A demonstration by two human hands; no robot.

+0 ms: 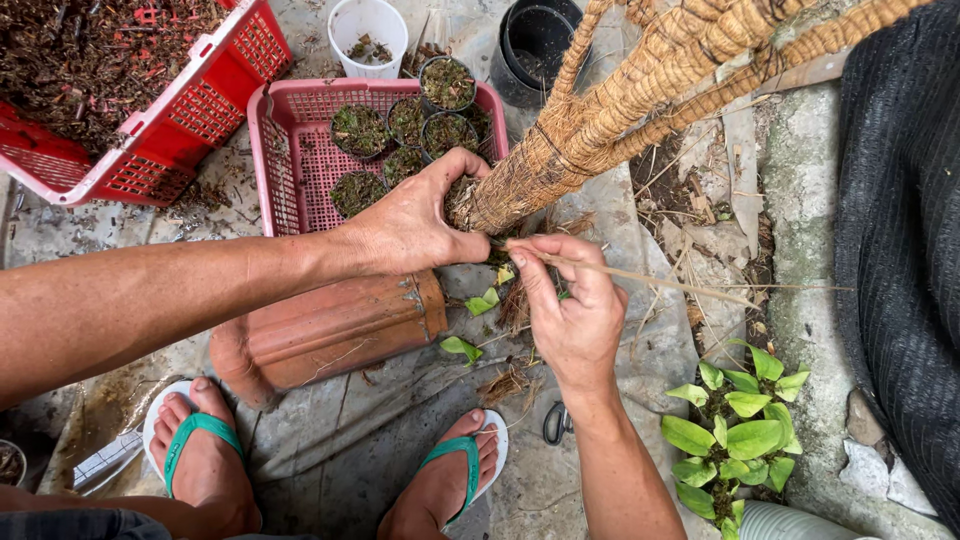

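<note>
You are gripping the lower end of a bundle of coir-wrapped poles (600,120) with your left hand (405,225), fingers curled around the base where the brown fibre ends, thumb pressing in from the near side. The poles are leaning up and away to the far right, passing out of the top of the view. Your right hand (570,305) is sitting just near of that base, thumb and forefinger pinching a thin pale strand (640,278) that is running off to the right across the ground; the other fingers are folded in. Whether the strand is already looped round the poles is hard to tell, since your hands are covering that spot.

Just below your left hand a terracotta roof tile (330,330) is lying on the concrete, and a few small green leaves (480,302) are showing between the tile and your right hand. Far of your left hand, a pink basket (290,150) is holding several small black pots filled with soil (360,130). To the far left a red crate (190,110) is sitting heaped with brown chips. A white bucket (368,30) and a black pot (535,40) are standing at the far edge. Near right, a leafy green plant (740,430) is growing beside a dark mesh cloth (900,250). Scissors (555,422) are lying by your right wrist, and your feet in green-strapped sandals (200,440) are resting at the near edge.
</note>
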